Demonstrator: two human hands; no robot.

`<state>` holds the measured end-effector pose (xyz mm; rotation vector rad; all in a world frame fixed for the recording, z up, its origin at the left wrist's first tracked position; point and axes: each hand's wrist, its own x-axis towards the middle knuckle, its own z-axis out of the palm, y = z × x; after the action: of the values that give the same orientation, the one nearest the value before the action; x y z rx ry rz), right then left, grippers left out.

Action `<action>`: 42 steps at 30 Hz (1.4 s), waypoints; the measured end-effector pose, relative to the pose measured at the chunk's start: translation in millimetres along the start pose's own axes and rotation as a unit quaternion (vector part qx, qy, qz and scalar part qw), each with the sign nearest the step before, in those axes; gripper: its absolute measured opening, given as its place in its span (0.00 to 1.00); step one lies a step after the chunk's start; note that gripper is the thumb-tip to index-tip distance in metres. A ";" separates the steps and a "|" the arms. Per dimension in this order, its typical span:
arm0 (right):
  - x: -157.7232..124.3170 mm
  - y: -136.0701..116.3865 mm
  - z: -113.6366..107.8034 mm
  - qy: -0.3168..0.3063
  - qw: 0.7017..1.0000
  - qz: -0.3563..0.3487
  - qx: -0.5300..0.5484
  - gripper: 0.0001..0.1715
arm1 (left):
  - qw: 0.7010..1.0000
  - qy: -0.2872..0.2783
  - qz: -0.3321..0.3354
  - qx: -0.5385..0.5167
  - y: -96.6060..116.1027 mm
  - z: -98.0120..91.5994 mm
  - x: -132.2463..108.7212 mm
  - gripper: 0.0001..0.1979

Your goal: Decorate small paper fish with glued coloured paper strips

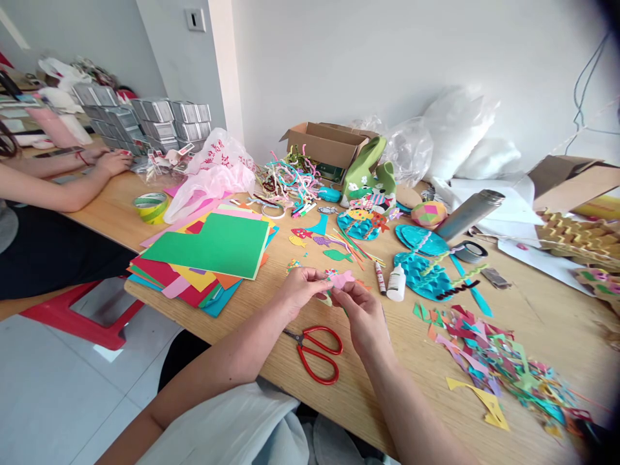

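Above the table's near edge, my left hand (pixel 304 289) and my right hand (pixel 362 314) meet, fingertips pinched on a small pink paper cutout (pixel 343 279), which looks fish-shaped. Other colourful bits lie partly hidden behind my fingers. Red-handled scissors (pixel 321 352) rest between my forearms, blades pointing left. Just beyond my hands lie paper fish: a red one (pixel 301 232), a purple one (pixel 321 241) and a green one (pixel 338 256). A white glue bottle (pixel 396 284) stands to the right, with a marker-like tube (pixel 380 278) beside it.
Coloured paper sheets (pixel 217 245) are stacked at left, a heap of paper scraps (pixel 504 361) at right. Blue painted egg-carton pieces (pixel 421 278), a steel flask (pixel 469 215) and pipe cleaners (pixel 288 181) lie farther back. A co-worker's hands (pixel 112 163) rest at far left.
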<state>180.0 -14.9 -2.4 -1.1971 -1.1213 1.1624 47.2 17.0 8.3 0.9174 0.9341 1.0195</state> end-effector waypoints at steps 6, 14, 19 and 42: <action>1.5 2.9 -1.5 0.002 1.000 0.002 -0.015 0.15 | 1.000 -0.005 -0.004 0.004 -0.3 -0.8 0.1 0.11; 3.2 1.6 -4.4 0.016 0.999 0.009 -0.040 0.14 | 1.000 0.004 -0.002 0.007 -0.5 -3.3 1.6 0.12; 4.7 1.5 -6.9 0.020 0.997 0.011 -0.079 0.14 | 1.000 -0.008 -0.013 -0.006 -1.0 -5.1 3.2 0.14; -27.9 -22.4 6.8 -0.344 0.716 -0.054 -0.605 0.05 | 0.973 0.132 0.029 -0.189 -8.5 -26.9 19.8 0.15</action>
<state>172.1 -42.5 19.9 -1.5994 -2.7503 0.6823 29.3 38.3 -12.1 0.4986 0.8938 1.3379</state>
